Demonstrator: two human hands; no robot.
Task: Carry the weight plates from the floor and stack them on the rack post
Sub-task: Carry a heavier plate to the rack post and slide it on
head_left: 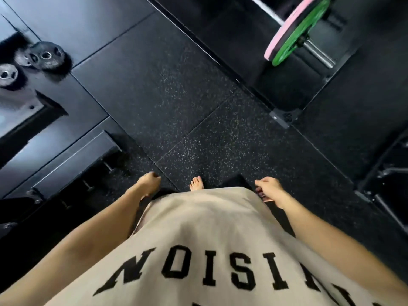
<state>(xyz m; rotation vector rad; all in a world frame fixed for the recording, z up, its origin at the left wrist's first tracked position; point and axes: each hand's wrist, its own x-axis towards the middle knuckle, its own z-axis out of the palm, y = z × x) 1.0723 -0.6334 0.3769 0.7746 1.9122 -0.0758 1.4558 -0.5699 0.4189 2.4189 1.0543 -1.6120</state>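
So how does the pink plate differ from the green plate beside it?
The pink plate looks wider across; the green plate is smaller in diameter. Pink sits on the inner side of the bar, green nearer the bar's end. Both stand on edge, faces together, on one barbell.

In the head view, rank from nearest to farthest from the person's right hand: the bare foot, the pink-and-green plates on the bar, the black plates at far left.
From the right hand:
1. Bare foot, just to its left on the floor.
2. Pink-and-green plates, up at top right on the bar.
3. Black plates, far left edge.
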